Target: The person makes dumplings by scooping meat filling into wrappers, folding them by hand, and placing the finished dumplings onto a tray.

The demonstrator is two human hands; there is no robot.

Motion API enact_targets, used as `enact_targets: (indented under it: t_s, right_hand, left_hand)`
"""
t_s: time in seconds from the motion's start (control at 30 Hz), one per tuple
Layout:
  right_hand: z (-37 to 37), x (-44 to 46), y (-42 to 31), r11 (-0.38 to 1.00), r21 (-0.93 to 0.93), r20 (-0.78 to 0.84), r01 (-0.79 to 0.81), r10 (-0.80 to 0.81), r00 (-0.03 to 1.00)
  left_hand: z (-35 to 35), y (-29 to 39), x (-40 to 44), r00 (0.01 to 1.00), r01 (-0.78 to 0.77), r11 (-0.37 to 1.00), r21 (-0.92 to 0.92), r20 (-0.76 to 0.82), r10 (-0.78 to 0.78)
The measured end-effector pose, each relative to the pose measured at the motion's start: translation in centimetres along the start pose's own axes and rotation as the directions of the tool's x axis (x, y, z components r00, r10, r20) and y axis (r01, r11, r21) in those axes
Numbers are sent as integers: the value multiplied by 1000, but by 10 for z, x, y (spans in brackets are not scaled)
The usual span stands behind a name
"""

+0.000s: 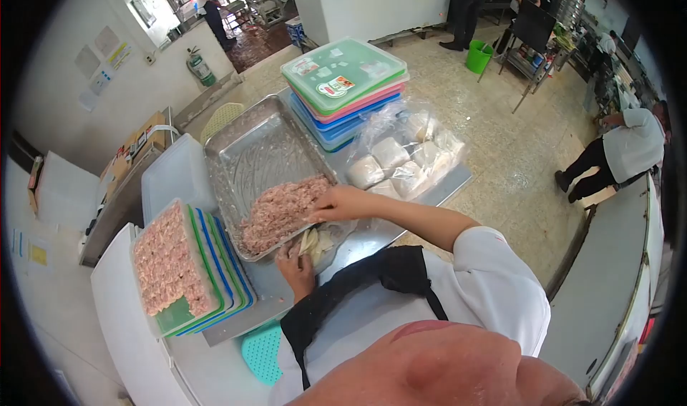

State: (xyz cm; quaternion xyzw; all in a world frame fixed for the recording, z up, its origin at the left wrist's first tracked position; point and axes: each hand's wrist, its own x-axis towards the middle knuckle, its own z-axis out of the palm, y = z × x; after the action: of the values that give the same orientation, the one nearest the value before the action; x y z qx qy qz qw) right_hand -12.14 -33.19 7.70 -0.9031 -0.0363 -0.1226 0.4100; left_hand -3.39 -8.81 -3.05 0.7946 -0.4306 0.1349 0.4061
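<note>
My right hand (339,204) reaches over the near right edge of a metal tray (261,138), its bent fingers at the ground meat (283,209) heaped in the tray's near end. Whether the fingers hold any meat is hard to make out. Below that edge, my left hand (295,266) touches a clear plastic bag with pale yellowish pieces (315,245); its fingers are partly hidden. To the left, a stack of trays carries a top one covered with filled, pinkish pieces (168,259), its near corner showing green.
Stacked lidded containers (345,73) stand beyond the tray, beside a plastic bag of pale wrapped blocks (404,155). A translucent bin (175,173) is at left. Behind are a green bucket (479,56), a fire extinguisher (200,67) and a person in white (633,141) at right.
</note>
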Motion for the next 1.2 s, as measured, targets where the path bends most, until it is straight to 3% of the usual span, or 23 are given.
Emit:
enact_targets:
  t_s: [0.13, 0.37, 0.47, 0.57, 0.67, 0.73, 0.87, 0.93, 0.97, 1.03, 1.17, 1.2]
  right_hand:
    - [18, -20, -1, 961, 249, 61, -120, 108, 992]
    - [38, -22, 22, 975, 134, 177, -175, 150, 973]
    - [43, -19, 22, 983, 98, 177, -156, 137, 975]
    - [56, -17, 21, 982, 138, 141, -130, 111, 984]
    - [64, -14, 5, 971, 217, 66, -104, 92, 994]
    - [72, -8, -1, 963, 263, -29, -59, 69, 997]
    - [64, 5, -2, 969, 242, 50, -52, 41, 998]
    - [62, 7, 2, 956, 292, -9, 16, -14, 1000]
    - [60, 7, 4, 939, 341, 62, -38, 18, 998]
    - [49, 6, -7, 891, 425, 205, -159, 76, 976]
    - [70, 3, 2, 888, 434, 209, -150, 62, 976]
    - [76, 1, 2, 871, 470, 175, -142, 65, 982]
  left_hand:
    - [12, 3, -11, 992, 91, 986, 141, -100, -77]
    - [27, 6, -11, 969, 239, 942, 237, -120, -215]
    - [33, 20, -9, 966, 234, 955, 184, -152, -208]
    - [19, 17, -7, 846, 525, 833, -174, 0, -534]
    - [9, 24, 1, 925, 293, 932, -212, -186, -333]
    - [-5, 42, 18, 920, 317, 885, -342, -117, -374]
    - [-13, 27, 25, 883, 393, 687, -612, 40, -468]
    - [-29, 26, 30, 906, 408, 708, -577, 161, -391]
    - [-36, 26, 33, 910, 413, 719, -559, 223, -349]
    - [-43, 27, 35, 895, 446, 722, -529, 263, -360]
    - [-41, 12, 36, 926, 338, 860, -383, 301, -230]
    - [-41, 7, 37, 903, 395, 813, -428, 345, -257]
